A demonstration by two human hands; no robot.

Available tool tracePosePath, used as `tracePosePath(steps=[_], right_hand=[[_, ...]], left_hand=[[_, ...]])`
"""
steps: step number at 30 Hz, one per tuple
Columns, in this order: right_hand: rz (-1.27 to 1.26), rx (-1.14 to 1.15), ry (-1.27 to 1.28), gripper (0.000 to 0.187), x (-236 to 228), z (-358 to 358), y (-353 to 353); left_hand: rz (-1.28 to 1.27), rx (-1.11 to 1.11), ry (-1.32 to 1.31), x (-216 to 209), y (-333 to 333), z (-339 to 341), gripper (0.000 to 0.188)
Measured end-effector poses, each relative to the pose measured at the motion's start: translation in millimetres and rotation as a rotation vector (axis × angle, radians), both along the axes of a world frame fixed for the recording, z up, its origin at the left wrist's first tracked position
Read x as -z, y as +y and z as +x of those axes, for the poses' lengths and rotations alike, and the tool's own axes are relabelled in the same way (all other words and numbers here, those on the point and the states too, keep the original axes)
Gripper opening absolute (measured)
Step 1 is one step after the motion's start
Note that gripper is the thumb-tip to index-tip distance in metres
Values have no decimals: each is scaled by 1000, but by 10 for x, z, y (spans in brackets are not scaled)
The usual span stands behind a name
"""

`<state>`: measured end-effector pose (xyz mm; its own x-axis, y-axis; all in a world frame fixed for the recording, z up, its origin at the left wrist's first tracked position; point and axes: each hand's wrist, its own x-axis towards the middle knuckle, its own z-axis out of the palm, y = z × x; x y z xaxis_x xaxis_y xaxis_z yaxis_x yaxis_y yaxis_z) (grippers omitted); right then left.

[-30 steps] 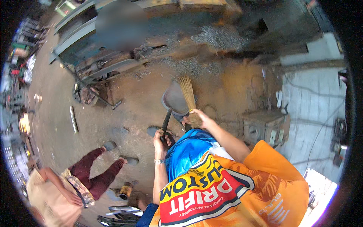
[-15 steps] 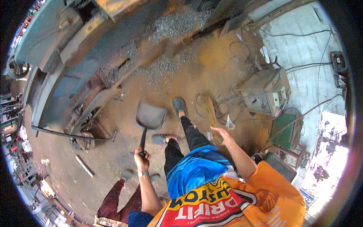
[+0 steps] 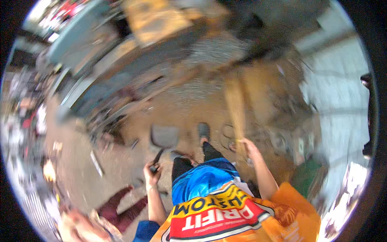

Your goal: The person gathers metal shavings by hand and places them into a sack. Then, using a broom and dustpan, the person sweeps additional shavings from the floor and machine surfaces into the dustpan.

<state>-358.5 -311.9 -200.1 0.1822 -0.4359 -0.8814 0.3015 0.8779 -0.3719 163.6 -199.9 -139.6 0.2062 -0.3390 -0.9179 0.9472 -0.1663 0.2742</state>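
My left hand (image 3: 151, 174) is closed round the black handle of a grey dustpan (image 3: 164, 136), which is held low over the floor ahead of my feet. A long straw-coloured broom (image 3: 235, 105) is gripped at its near end by my right hand (image 3: 250, 150), and its bristles point away from me toward a scatter of metal shavings (image 3: 193, 89). Motion blur hides the broom's far tip, so I cannot tell whether it touches the floor. One dark shoe (image 3: 204, 131) of mine stands between dustpan and broom.
More shavings (image 3: 217, 52) lie in a tray of the long blue-grey machine (image 3: 86, 90) across the far left. Loose cable (image 3: 228, 132) and a green box (image 3: 308, 174) are at the right. A pale rod (image 3: 96, 162) lies left. Another person's maroon trousers (image 3: 117, 211) show at lower left.
The broom has swung up and forward, now stretching toward the shavings. My right hand's fingers, extended before, are now wrapped round it. The dustpan stays in my left hand; the view has shifted and blurred.
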Motion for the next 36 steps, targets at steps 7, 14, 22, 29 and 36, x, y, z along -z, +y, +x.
tracePosePath(steps=[7,14,22,29,36], right_hand=[[44,28,164,27,-417,-250,12],[46,-171,189,25,-976,547,182],[-220,-261,395,22,-1200,704,-66],[-379,-198,479,26,-1226,707,-311],[-317,-162,353,25,-1180,697,-984]], left_hand=[[-373,321,-390,187,161,-461,24],[-207,141,494,523,125,-611,20],[-228,306,694,540,68,-368,29],[-178,214,775,167,-350,-290,25],[-131,147,723,-130,-691,-465,18]])
